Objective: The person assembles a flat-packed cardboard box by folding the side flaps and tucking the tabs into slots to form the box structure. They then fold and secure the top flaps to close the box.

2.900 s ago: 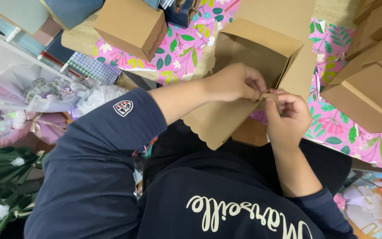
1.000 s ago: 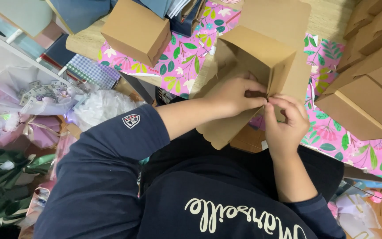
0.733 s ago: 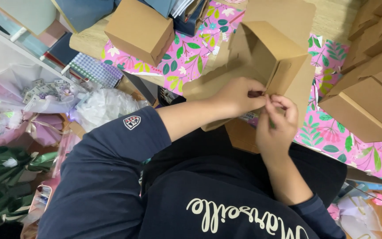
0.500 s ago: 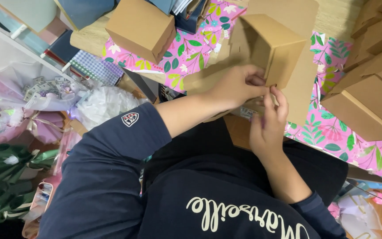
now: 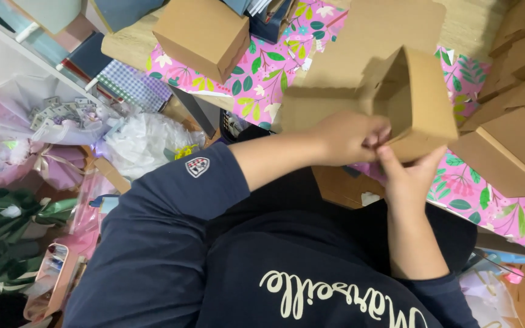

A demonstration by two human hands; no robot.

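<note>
In the head view, an open brown cardboard box [image 5: 417,100] sits right of centre in the frame, tipped on its side above the pink floral table [image 5: 262,91]. The left hand [image 5: 350,136] pinches its lower edge and the right hand [image 5: 409,176] grips the same corner (fingers nearly touching). A closed box [image 5: 202,33] rests at upper left.

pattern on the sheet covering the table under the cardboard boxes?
Bright pink sheet printed with green leaves and small white flowers; clearest in the head view.
</note>
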